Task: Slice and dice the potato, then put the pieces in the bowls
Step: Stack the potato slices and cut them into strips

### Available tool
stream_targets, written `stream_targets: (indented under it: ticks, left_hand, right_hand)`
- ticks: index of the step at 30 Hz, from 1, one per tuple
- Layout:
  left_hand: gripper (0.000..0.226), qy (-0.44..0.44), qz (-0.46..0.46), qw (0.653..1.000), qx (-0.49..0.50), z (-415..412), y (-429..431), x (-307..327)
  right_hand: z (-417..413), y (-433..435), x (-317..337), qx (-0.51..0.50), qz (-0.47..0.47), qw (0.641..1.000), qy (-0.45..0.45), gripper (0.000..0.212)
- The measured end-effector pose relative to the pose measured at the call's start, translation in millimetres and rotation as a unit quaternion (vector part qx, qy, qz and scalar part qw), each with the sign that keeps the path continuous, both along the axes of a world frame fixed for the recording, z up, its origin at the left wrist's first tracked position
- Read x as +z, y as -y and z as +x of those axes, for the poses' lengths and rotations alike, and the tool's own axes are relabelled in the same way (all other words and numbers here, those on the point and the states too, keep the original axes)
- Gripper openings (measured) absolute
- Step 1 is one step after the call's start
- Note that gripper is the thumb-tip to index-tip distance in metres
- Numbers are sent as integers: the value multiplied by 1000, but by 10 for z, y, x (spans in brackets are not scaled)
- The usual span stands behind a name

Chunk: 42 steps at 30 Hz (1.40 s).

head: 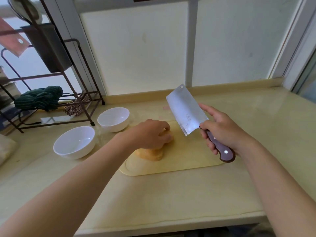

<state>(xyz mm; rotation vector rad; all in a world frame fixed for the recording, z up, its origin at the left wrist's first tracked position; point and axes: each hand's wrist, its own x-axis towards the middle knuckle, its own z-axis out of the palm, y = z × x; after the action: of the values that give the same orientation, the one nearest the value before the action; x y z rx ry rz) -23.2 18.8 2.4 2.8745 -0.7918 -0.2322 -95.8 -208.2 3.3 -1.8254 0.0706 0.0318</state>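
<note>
A peeled yellow potato (151,154) lies on the pale cutting board (188,159) at its left part. My left hand (152,134) rests on top of the potato with curled fingers holding it down, hiding most of it. My right hand (220,130) grips the brown handle of a steel cleaver (185,109), which is lifted above the board's right half with the blade tilted up and away. Two white bowls, one nearer (74,142) and one farther (113,119), stand left of the board with nothing in them.
A dark metal rack (82,93) with a green cloth (40,98) and a checked cloth stands at the back left of the counter. A frosted window runs along the back. The counter's front edge is near me.
</note>
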Motion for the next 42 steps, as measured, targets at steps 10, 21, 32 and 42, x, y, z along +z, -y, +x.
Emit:
stream_targets:
  ticks: [10,21,32,42]
  left_hand:
    - [28,38,-32,996,-78,-33,83,38]
    - [35,100,-51,988,-107,-137,230,-1]
    - [30,38,-291,954,61,-168,716,38]
    - [34,-19,-239,965,107,54,696,88]
  right_hand:
    - [25,129,-94,-35,39,999,13,72]
    - [16,162,-98,-48,51,997,21,72]
    - [-10,407,-120,-98,45,994,35,77]
    - [-22,426,-135,-78,25,996,28,76]
